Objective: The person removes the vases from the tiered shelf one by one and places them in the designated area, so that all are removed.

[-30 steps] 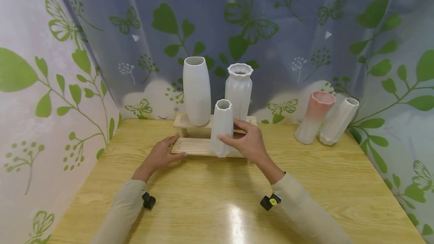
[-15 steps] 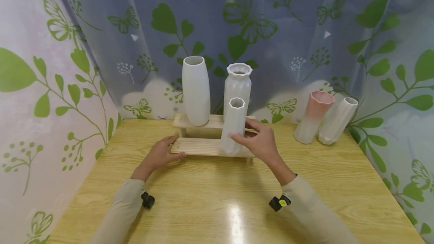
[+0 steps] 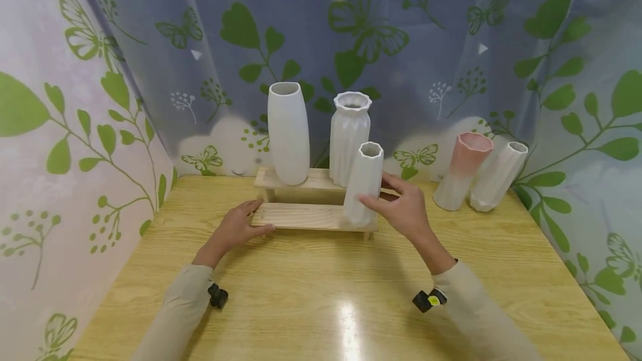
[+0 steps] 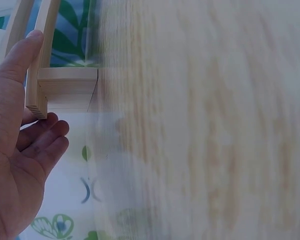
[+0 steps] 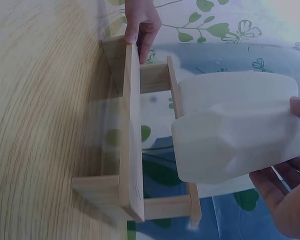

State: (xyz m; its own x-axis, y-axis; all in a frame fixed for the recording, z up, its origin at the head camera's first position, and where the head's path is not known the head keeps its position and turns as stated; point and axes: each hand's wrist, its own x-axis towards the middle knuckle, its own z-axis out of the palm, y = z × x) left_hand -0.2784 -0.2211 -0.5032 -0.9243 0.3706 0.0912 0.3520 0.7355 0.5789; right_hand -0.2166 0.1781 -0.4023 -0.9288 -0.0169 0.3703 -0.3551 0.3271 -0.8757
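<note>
My right hand (image 3: 407,210) grips a slim white faceted vase (image 3: 365,183), thumb in front and fingers behind it. The vase tilts slightly over the right end of the lower step of a two-tier wooden stand (image 3: 301,216). In the right wrist view, a gap shows between the base of this vase (image 5: 235,140) and the lower plank. My left hand (image 3: 234,234) holds the left end of that plank, with the thumb (image 4: 21,57) on one face and the fingers curled past the end. On the upper step stand a tall smooth white vase (image 3: 288,138) and a white ruffled-rim vase (image 3: 346,144).
Off to the right on the wooden table (image 3: 301,305) are a pink-and-white vase (image 3: 460,174) and another white faceted vase (image 3: 498,180), side by side. A curtain with leaves and butterflies (image 3: 366,32) closes in the back and sides.
My right hand has carried the slim white vase rightward along the lower step, from near its middle to its right end. My left hand keeps its place on the stand.
</note>
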